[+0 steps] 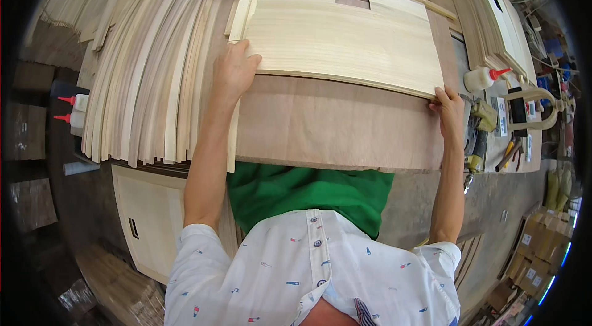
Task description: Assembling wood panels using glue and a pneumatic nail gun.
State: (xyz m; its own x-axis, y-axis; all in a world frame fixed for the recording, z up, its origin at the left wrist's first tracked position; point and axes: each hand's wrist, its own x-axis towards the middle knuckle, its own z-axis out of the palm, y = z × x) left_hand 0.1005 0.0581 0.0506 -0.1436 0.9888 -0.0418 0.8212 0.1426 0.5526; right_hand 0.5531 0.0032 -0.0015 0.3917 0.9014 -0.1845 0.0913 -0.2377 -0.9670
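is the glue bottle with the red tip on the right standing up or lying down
Lying down: the glue bottle rests on its side on the bench, red nozzle pointing right, just beyond the right hand.

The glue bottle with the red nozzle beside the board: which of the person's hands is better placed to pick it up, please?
Probably the right hand: it grips the pale panel at its right corner, close to the glue bottle; the left hand is across the board.
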